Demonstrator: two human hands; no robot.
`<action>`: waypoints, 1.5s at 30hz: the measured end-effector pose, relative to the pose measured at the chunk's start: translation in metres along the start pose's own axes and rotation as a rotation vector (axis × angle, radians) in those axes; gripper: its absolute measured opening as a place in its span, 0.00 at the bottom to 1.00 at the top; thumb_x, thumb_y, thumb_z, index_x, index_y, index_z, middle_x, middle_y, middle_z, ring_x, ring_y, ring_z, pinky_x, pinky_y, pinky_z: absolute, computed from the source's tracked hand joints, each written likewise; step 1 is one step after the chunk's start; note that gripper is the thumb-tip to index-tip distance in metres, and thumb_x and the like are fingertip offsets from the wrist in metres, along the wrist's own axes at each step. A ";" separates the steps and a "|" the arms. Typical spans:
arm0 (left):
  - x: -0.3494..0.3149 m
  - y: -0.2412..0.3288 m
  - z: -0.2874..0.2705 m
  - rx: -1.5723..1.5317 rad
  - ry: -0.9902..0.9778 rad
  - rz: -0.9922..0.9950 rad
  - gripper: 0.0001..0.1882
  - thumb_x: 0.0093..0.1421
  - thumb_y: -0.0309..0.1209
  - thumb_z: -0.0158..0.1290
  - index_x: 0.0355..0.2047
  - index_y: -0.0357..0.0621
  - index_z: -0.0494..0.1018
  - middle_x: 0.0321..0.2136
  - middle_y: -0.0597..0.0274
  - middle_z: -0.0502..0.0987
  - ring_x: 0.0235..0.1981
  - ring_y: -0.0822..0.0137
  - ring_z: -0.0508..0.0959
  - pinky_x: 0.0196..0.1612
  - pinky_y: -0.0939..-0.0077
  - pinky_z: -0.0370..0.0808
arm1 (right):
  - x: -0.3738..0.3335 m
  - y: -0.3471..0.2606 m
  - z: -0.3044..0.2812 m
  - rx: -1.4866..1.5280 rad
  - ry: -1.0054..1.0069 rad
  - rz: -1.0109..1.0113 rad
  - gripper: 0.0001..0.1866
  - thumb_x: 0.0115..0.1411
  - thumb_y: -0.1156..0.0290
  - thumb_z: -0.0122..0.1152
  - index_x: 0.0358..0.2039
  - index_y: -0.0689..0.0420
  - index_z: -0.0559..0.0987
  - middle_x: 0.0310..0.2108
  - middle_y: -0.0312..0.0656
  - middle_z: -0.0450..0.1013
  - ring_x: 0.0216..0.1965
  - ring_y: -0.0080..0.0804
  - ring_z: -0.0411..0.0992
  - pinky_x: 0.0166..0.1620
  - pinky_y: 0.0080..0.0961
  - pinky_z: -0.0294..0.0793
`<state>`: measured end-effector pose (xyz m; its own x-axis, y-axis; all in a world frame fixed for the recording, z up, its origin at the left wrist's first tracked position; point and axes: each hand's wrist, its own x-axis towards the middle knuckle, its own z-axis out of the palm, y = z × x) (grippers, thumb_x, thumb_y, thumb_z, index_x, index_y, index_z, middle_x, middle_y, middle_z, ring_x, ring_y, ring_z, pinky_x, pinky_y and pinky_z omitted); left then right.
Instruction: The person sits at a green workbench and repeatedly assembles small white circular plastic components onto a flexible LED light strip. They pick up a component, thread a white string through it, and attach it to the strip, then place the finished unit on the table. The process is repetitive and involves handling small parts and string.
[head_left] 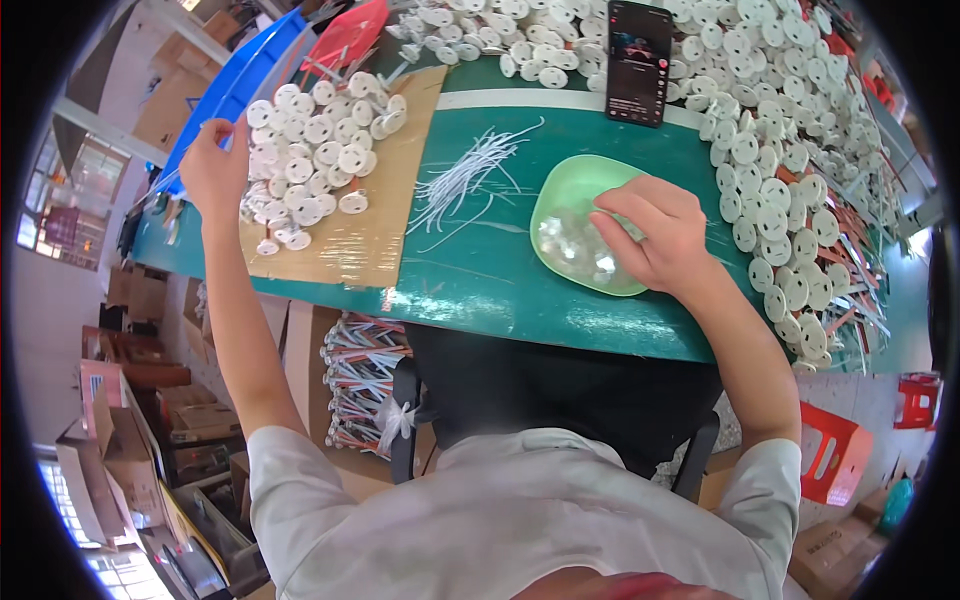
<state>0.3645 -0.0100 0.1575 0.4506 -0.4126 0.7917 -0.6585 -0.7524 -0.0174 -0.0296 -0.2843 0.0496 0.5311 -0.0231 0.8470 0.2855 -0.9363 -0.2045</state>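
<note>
My left hand point(213, 168) is raised at the left, beside a pile of white round discs with holes point(310, 140) on a sheet of brown cardboard point(375, 240). Its fingers are bent together in a pinch; whatever they hold, if anything, cannot be made out. Over a light green dish point(570, 172) hovers my right hand point(655, 230), thumb and forefinger drawn close together. Small clear, shiny pieces point(575, 245) lie in that dish, too glossy to tell apart. Between cardboard and dish rests a loose bundle of thin white strips point(465, 180).
A large heap of white discs on thin stems point(775, 200) covers the right and back of the green table point(480, 300). A phone point(638, 65) stands at the back. Blue point(235, 85) and red bins point(345, 35) sit far left. Below, a box holds bundled stems point(360, 380).
</note>
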 end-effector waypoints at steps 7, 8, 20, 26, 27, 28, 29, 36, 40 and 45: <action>-0.055 0.213 0.008 -1.082 0.023 0.152 0.14 0.63 0.33 0.57 0.25 0.36 0.78 0.19 0.62 0.78 0.21 0.75 0.75 0.28 0.78 0.70 | 0.002 0.004 0.000 -0.081 0.075 0.005 0.08 0.46 0.79 0.70 0.22 0.57 0.77 0.17 0.37 0.69 0.17 0.32 0.67 0.20 0.27 0.64; -0.060 0.235 0.013 -1.036 -0.034 0.204 0.13 0.63 0.31 0.56 0.26 0.35 0.78 0.20 0.63 0.79 0.22 0.77 0.76 0.30 0.78 0.71 | 0.002 0.005 -0.001 -0.097 0.100 0.013 0.08 0.46 0.79 0.70 0.22 0.57 0.77 0.17 0.37 0.69 0.17 0.32 0.67 0.20 0.27 0.64; -0.104 0.268 0.058 -1.223 0.058 0.334 0.12 0.54 0.22 0.59 0.15 0.41 0.70 0.14 0.57 0.72 0.14 0.57 0.72 0.20 0.69 0.66 | -0.002 0.009 -0.003 -0.179 0.098 0.030 0.10 0.42 0.79 0.69 0.22 0.55 0.75 0.17 0.35 0.69 0.17 0.31 0.68 0.20 0.27 0.67; -0.109 0.270 0.055 -1.192 0.069 0.468 0.13 0.53 0.22 0.60 0.16 0.41 0.69 0.14 0.59 0.71 0.16 0.57 0.72 0.21 0.67 0.66 | 0.026 -0.052 -0.026 -0.305 -0.177 -0.313 0.10 0.40 0.75 0.67 0.25 0.52 0.78 0.20 0.33 0.71 0.20 0.30 0.71 0.21 0.24 0.69; -0.109 0.269 0.053 -1.199 0.086 0.474 0.12 0.52 0.22 0.60 0.16 0.42 0.69 0.14 0.59 0.71 0.16 0.58 0.72 0.21 0.67 0.66 | 0.033 -0.064 -0.030 -0.315 -0.199 -0.343 0.11 0.39 0.75 0.68 0.26 0.51 0.79 0.21 0.33 0.72 0.20 0.30 0.72 0.21 0.23 0.70; -0.105 0.268 0.048 -1.204 0.107 0.479 0.12 0.52 0.22 0.60 0.16 0.42 0.69 0.14 0.59 0.71 0.16 0.58 0.71 0.21 0.67 0.66 | 0.038 -0.067 -0.039 -0.352 -0.215 -0.292 0.11 0.40 0.76 0.67 0.27 0.52 0.79 0.22 0.33 0.73 0.21 0.30 0.73 0.22 0.23 0.71; -0.104 0.267 0.045 -1.205 0.128 0.482 0.12 0.52 0.22 0.60 0.16 0.42 0.69 0.14 0.60 0.71 0.16 0.58 0.71 0.21 0.67 0.66 | 0.042 -0.063 -0.055 -0.386 -0.231 -0.241 0.11 0.41 0.77 0.67 0.28 0.53 0.80 0.23 0.33 0.74 0.22 0.30 0.74 0.23 0.24 0.72; -0.106 0.272 0.038 -1.257 0.081 0.620 0.09 0.52 0.22 0.59 0.19 0.41 0.70 0.18 0.59 0.73 0.17 0.58 0.72 0.22 0.67 0.67 | 0.022 -0.015 -0.169 -0.909 -0.040 0.415 0.05 0.55 0.74 0.63 0.33 0.56 0.82 0.29 0.42 0.80 0.30 0.39 0.79 0.33 0.32 0.76; -0.107 0.269 0.034 -1.309 0.016 0.664 0.03 0.52 0.20 0.55 0.24 0.38 0.72 0.21 0.57 0.76 0.20 0.58 0.76 0.25 0.67 0.70 | 0.007 -0.004 -0.208 -0.898 -0.063 0.585 0.08 0.54 0.74 0.64 0.35 0.58 0.82 0.29 0.44 0.80 0.31 0.39 0.80 0.35 0.30 0.77; -0.107 0.264 0.034 -1.345 -0.004 0.637 0.05 0.51 0.20 0.52 0.29 0.37 0.75 0.24 0.57 0.78 0.23 0.58 0.78 0.28 0.67 0.73 | 0.014 0.021 -0.212 -0.838 -0.072 0.572 0.07 0.54 0.74 0.62 0.35 0.59 0.82 0.27 0.46 0.80 0.31 0.40 0.80 0.38 0.33 0.76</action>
<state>0.1632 -0.1820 0.0474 -0.1197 -0.4854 0.8661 -0.7893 0.5757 0.2135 -0.1852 -0.3790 0.1610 0.4677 -0.5492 0.6925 -0.6626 -0.7364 -0.1366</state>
